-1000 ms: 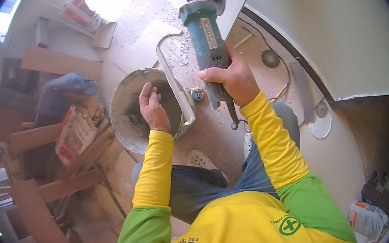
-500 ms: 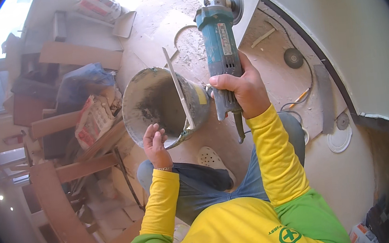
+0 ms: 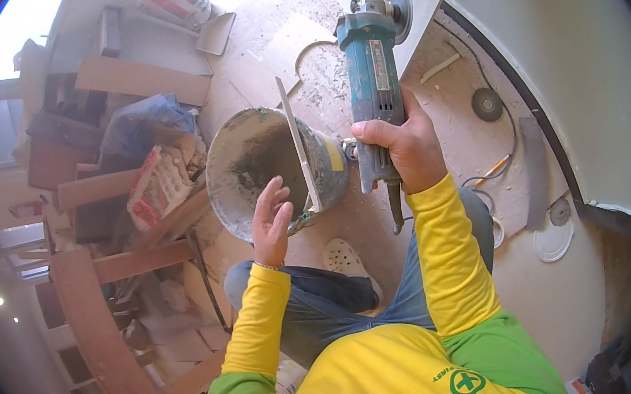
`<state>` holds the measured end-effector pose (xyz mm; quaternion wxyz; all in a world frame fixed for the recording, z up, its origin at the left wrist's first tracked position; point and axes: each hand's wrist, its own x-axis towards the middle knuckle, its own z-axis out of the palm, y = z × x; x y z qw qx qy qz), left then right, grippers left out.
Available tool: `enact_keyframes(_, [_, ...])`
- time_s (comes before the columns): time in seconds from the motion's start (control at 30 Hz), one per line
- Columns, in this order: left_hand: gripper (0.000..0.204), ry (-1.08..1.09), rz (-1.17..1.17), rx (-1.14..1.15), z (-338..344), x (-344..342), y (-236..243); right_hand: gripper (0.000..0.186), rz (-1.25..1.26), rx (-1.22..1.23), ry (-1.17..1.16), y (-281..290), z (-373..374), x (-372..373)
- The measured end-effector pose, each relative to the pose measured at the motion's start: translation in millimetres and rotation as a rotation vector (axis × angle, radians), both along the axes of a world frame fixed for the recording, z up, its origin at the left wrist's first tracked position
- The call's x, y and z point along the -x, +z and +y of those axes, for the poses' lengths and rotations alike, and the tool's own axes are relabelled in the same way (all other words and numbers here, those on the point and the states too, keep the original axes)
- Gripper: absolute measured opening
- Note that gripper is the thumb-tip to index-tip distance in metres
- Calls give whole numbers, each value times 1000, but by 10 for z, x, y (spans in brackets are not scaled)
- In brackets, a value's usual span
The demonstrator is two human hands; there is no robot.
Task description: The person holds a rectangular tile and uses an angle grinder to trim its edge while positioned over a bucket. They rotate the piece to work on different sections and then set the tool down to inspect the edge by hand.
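Apparently for a steady hold, the right hand (image 3: 414, 151) wraps the angle grinder (image 3: 375, 101) around its dark rear body, fingers well apart from the disc (image 3: 403, 13), above the floor (image 3: 391, 257) and right of the bucket (image 3: 230, 164); the left hand (image 3: 269, 225), empty, fingers loosely spread, hovers near the rim, which seemingly supports a pale strip (image 3: 297, 141)

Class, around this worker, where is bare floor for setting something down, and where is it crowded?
The floor looks bare between the right sleeve and the white disc; a smaller patch shows between the shoe and the right leg. Left of the bucket it is crowded with boards, a sack and blue sheeting.
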<state>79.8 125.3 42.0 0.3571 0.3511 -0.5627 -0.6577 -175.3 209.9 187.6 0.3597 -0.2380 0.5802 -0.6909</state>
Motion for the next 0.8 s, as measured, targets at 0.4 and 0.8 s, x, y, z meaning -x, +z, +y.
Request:
enact_keyframes(0.4, [121, -546, -479, 406, -329, 383, 56, 67, 113, -48, 142, -149, 100, -588])
enact_keyframes(0.8, [35, -347, -17, -132, -456, 420, -229, 84, 101, -245, 189, -372, -123, -1050])
